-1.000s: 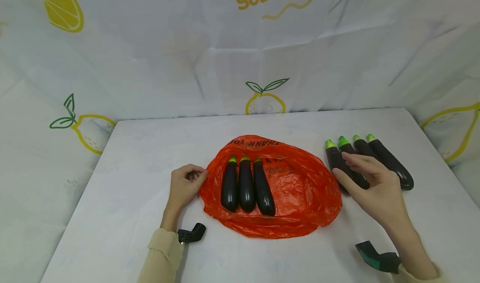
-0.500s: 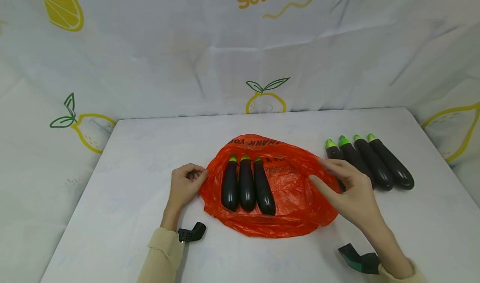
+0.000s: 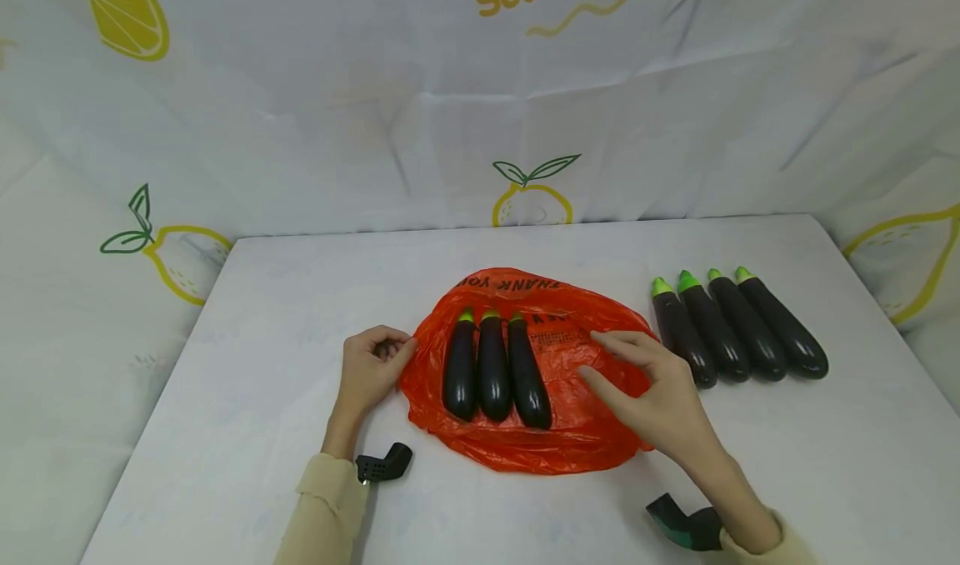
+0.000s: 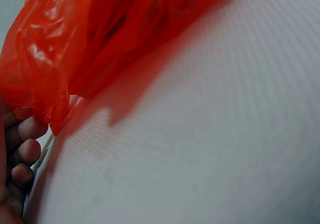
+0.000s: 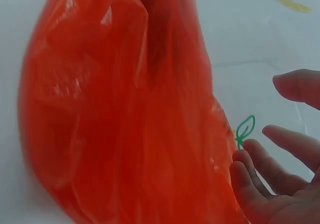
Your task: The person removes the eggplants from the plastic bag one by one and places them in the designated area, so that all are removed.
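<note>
A red plastic bag (image 3: 592, 390) lies spread on the table, its mouth turned up. Three dark eggplants with green tips lie side by side in its left half, the middle eggplant (image 3: 494, 369) among them. My left hand (image 3: 371, 369) pinches the bag's left edge; the left wrist view shows its curled fingers (image 4: 31, 151) at the red plastic. Over the bag's right part hovers my right hand (image 3: 660, 390), thumb and fingers apart with nothing between them. In the right wrist view the right hand (image 5: 280, 169) is beside the bag's wall (image 5: 125, 134).
Several more eggplants lie in a slanted row right of the bag, such as the outermost eggplant (image 3: 787, 332). The white table (image 3: 247, 398) ends at a hanging cloth (image 3: 315, 132) printed with lemons. Black wrist devices (image 3: 386, 463) sit on both forearms.
My right hand has moved left from above the eggplant row to over the bag's right part, uncovering the row. My left hand keeps its pinch on the bag's edge.
</note>
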`<state>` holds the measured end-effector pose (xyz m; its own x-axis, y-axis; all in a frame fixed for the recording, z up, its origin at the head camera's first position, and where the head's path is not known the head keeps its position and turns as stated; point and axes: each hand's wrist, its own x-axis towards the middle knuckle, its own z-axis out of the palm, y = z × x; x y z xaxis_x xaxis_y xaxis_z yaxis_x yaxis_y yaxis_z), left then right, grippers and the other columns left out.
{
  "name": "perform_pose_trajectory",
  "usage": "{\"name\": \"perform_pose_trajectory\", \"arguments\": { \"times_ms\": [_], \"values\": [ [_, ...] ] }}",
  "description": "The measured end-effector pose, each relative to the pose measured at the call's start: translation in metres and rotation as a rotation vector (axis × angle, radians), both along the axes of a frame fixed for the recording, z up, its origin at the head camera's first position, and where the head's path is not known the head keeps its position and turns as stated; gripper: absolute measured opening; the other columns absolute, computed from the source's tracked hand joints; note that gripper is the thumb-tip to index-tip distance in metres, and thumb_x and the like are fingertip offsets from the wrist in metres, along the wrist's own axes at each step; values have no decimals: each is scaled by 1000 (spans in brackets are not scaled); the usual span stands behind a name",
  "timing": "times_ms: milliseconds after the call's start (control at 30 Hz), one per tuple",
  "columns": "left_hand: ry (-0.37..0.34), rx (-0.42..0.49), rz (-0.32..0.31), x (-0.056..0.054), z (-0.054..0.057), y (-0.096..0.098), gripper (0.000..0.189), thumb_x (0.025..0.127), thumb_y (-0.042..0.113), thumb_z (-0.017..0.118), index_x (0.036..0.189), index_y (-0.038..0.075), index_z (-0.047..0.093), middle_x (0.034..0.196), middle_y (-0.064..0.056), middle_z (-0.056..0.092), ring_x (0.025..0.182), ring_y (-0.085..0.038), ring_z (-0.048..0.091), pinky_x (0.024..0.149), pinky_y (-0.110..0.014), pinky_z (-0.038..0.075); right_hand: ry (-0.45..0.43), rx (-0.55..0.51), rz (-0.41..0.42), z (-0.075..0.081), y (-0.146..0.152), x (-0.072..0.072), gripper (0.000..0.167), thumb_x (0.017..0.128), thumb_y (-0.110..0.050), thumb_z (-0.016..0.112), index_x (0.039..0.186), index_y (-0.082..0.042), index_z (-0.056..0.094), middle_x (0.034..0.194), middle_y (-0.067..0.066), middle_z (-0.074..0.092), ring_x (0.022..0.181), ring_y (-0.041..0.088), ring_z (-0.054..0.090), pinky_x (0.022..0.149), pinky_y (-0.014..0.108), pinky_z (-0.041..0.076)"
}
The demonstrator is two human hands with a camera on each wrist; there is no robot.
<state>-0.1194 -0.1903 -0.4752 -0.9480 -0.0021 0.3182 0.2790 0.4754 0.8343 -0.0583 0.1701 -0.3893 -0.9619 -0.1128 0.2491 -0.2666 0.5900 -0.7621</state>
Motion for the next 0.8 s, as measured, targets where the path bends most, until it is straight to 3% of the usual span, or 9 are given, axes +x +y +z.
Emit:
{"name": "perform_pose_trajectory", "arguments": {
  "times_ms": [200, 267, 600, 800],
  "values": [
    [3, 16, -6, 0, -1, -1, 4, 88, 7, 76, 85, 4, 78, 71, -9, 68, 61, -7, 49, 58, -17, 44, -63, 0, 23, -7, -13, 0, 45, 85, -16, 82, 128, -6, 71, 121, 12, 72, 113, 31, 66, 89, 53, 59],
    [1, 20, -5, 0, -1, -1, 5, 88, 8, 76, 85, 3, 78, 71, -9, 68, 61, -7, 49, 58, -17, 44, -75, -13, 34, -10, -17, 0, 44, 85, -15, 82, 127, -4, 71, 120, 13, 72, 112, 31, 66, 88, 57, 59],
    [8, 14, -7, -1, -1, -1, 6, 88, 8, 76, 86, 2, 77, 71, -9, 68, 62, -7, 49, 58, -17, 44, -122, -59, 83, -25, -36, -2, 47, 83, -17, 85, 126, -3, 72, 112, 13, 73, 97, 28, 72, 82, 43, 62],
    [12, 21, -14, 0, -1, -1, 8, 88, 7, 76, 86, 0, 77, 71, -10, 68, 61, -7, 49, 58, -17, 44, -190, -75, 89, -28, -45, -1, 52, 83, -22, 85, 129, -2, 69, 118, 15, 72, 98, 27, 73, 82, 39, 63]
  ]
}}
